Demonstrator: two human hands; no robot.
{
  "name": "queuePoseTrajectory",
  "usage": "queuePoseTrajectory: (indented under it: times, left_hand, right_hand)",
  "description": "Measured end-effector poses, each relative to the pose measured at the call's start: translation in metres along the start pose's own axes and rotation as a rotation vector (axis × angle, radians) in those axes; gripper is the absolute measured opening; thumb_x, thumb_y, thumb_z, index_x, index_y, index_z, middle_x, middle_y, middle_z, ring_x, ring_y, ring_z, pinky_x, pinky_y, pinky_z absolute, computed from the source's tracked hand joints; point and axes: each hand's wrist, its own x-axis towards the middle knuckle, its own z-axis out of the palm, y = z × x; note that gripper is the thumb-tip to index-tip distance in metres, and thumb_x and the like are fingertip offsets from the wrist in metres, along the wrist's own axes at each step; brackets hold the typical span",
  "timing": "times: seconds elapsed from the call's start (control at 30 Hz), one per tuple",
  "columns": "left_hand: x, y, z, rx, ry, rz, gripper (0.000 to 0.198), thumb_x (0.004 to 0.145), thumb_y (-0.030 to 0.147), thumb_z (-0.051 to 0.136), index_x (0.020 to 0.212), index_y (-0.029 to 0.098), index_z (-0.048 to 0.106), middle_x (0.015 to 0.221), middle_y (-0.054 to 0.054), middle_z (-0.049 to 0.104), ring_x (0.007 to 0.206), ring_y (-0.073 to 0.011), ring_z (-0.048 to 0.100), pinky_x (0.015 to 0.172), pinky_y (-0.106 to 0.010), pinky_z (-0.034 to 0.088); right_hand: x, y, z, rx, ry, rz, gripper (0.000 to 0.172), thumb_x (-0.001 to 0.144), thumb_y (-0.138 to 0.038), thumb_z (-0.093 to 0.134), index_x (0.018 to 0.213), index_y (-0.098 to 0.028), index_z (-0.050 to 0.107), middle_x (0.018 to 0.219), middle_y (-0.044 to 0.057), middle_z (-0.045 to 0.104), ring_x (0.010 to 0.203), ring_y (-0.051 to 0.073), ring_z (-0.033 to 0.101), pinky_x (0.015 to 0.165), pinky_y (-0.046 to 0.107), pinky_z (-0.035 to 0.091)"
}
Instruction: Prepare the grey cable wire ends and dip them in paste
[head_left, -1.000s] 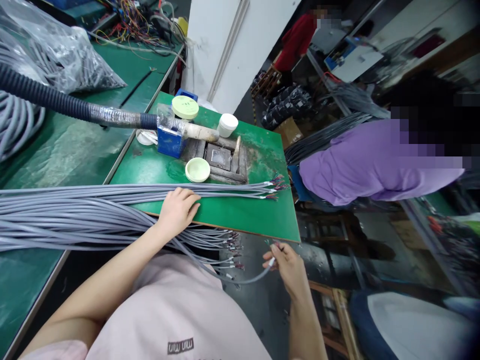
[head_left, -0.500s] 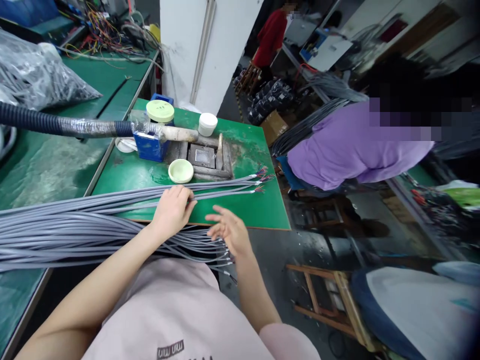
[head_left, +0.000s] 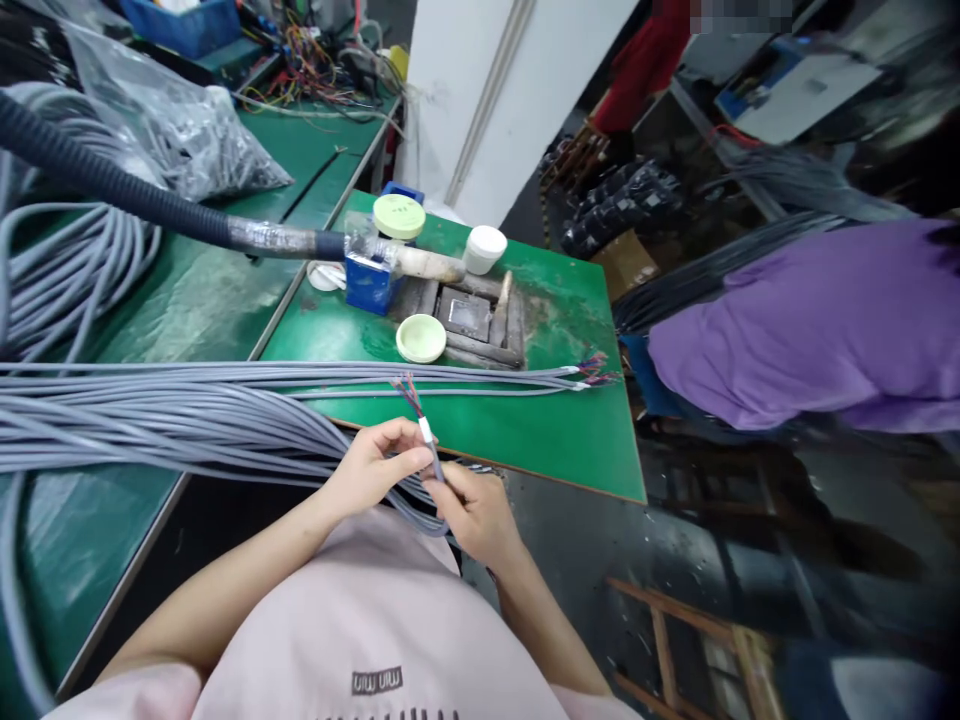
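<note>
Between both hands a grey cable (head_left: 437, 466) stands up, its white-wrapped end showing fanned-out coloured wires. My left hand (head_left: 386, 462) pinches it just below the white wrap. Lower down, my right hand (head_left: 476, 508) is closed around the same cable. Under and beside the hands runs a thick bundle of grey cables (head_left: 187, 425), with some ends hanging past the board's front edge. Several more grey cables (head_left: 480, 375) lie across the green board (head_left: 592, 440), their stripped wire ends at its right side.
On the board are a solder pot (head_left: 469, 315), a small pale dish (head_left: 421, 338), a white tub (head_left: 485, 248), a blue box (head_left: 369, 283) and a ribbed hose (head_left: 187, 215). A bag of parts (head_left: 225, 150) sits left. A person in purple (head_left: 817, 330) is at the right.
My left hand has left the cables on the board, and my right hand has closed. Both now hold one cable with its wire end raised. The view has shifted left.
</note>
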Motion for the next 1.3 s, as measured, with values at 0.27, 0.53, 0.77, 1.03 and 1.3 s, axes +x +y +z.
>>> queuePoseTrajectory:
  times: [0.27,0.53,0.77,1.03,1.3]
  left_hand:
    - [-0.005,-0.009,-0.010,-0.293,-0.102,-0.134,0.032,0.062,0.042,0.079,0.070,0.013,0.068,0.056,0.001,0.055,0.048,-0.0082,0.048,0.050,-0.023,0.040]
    - [-0.005,-0.007,-0.012,-0.178,0.343,0.086,0.019,0.066,0.031,0.077,0.073,0.018,0.065,0.063,0.003,0.056,0.055,-0.0073,0.046,0.055,-0.020,0.040]
    - [-0.002,-0.002,-0.017,-0.092,0.444,0.106,0.017,0.071,0.032,0.073,0.083,0.020,0.072,0.066,0.002,0.056,0.057,-0.0079,0.044,0.056,-0.022,0.040]
    - [0.003,-0.006,-0.019,-0.205,0.508,0.064,0.021,0.069,0.031,0.075,0.084,0.018,0.071,0.064,0.003,0.056,0.055,-0.0068,0.044,0.055,-0.021,0.039]
    - [0.005,-0.001,-0.018,-0.205,0.508,0.105,0.019,0.067,0.030,0.076,0.078,0.017,0.067,0.063,0.004,0.056,0.054,-0.0063,0.044,0.054,-0.020,0.039]
  right_hand:
    - [0.005,-0.002,0.009,0.282,-0.274,-0.008,0.025,0.088,-0.027,0.046,0.076,-0.018,0.066,0.053,-0.002,0.062,0.045,0.009,0.051,0.050,0.021,0.038]
    - [0.010,-0.002,0.019,0.168,-0.073,0.008,0.023,0.090,-0.030,0.044,0.078,-0.019,0.061,0.050,-0.005,0.054,0.046,0.009,0.050,0.051,0.021,0.037]
    - [0.014,-0.001,0.024,0.085,-0.046,-0.012,0.026,0.091,-0.033,0.043,0.078,-0.019,0.061,0.051,-0.004,0.053,0.047,0.010,0.049,0.052,0.021,0.037]
    - [0.017,-0.002,0.025,0.048,-0.052,-0.009,0.027,0.092,-0.033,0.043,0.079,-0.019,0.062,0.052,-0.003,0.055,0.049,0.010,0.050,0.054,0.021,0.038]
    - [0.019,-0.004,0.028,0.008,-0.046,-0.025,0.027,0.092,-0.032,0.043,0.075,-0.019,0.060,0.050,-0.004,0.053,0.048,0.010,0.049,0.053,0.021,0.036]
